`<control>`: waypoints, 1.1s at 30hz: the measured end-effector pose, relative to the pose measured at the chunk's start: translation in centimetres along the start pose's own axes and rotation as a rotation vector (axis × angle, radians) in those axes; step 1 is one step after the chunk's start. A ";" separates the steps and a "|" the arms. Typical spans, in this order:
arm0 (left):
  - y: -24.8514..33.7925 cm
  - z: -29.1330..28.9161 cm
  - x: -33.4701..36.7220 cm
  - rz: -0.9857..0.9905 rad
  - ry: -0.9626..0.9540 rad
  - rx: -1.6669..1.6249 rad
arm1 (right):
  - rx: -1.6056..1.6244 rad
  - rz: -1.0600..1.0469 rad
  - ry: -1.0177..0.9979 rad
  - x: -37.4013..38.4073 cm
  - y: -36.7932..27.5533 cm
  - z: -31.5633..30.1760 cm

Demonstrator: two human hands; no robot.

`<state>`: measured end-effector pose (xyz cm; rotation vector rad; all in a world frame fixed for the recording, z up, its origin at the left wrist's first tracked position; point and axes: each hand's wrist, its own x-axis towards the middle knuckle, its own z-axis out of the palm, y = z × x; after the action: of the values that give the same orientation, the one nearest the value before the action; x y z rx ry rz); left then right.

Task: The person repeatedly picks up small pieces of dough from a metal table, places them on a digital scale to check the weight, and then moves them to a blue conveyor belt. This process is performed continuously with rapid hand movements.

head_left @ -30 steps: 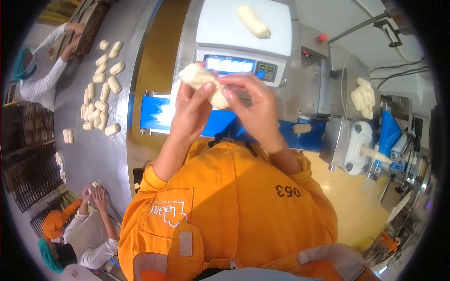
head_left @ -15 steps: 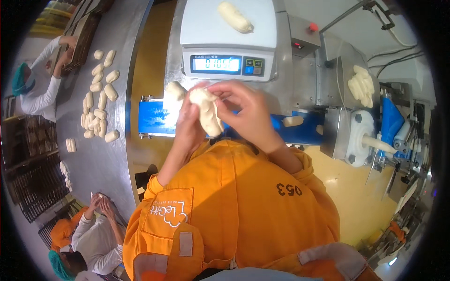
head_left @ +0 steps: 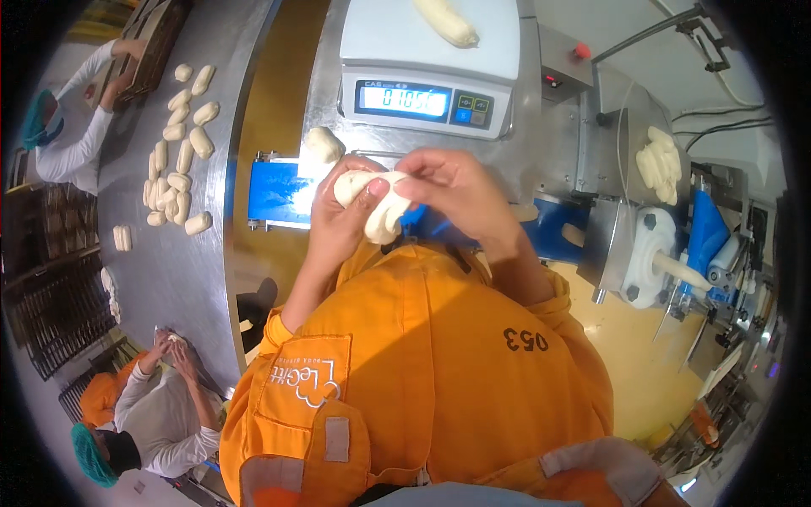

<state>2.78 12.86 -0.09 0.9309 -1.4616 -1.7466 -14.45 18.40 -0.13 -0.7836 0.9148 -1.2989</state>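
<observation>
A soft, pale piece of dough (head_left: pixel 387 221) is held in front of my chest, bent over on itself with a folded lower end. My left hand (head_left: pixel 336 211) is closed round its left side, the thumb pressed on top. Thumb and fingers of my right hand (head_left: pixel 460 193) pinch its upper right edge. Just beyond my hands stands a white digital scale (head_left: pixel 494 80) with a lit display, and a dough roll (head_left: pixel 448 21) lies on its pan. A short lump of dough (head_left: pixel 323 145) rests on the steel surface beside my left fingers.
A blue conveyor belt (head_left: pixel 274 193) passes beneath my hands, carrying dough pieces on the right. A dough-forming machine (head_left: pixel 649 253) and a dough pile (head_left: pixel 659 165) are at right. Several rolls lie on the steel table (head_left: pixel 169 283) at left, where two co-workers (head_left: pixel 72 139) work.
The dough has gone from hanging lengthwise to being folded over, with my left thumb now across it. My right hand has shifted slightly right. The whole view has moved a little.
</observation>
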 end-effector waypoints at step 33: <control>-2.2 -38.6 -5.9 -0.413 0.651 0.304 | -0.416 0.073 0.209 -0.9 2.8 -2.1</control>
<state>38.62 -1.54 -6.19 1.8608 -1.1556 -1.2874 -15.13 19.66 -3.47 -0.9337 1.3970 -1.1542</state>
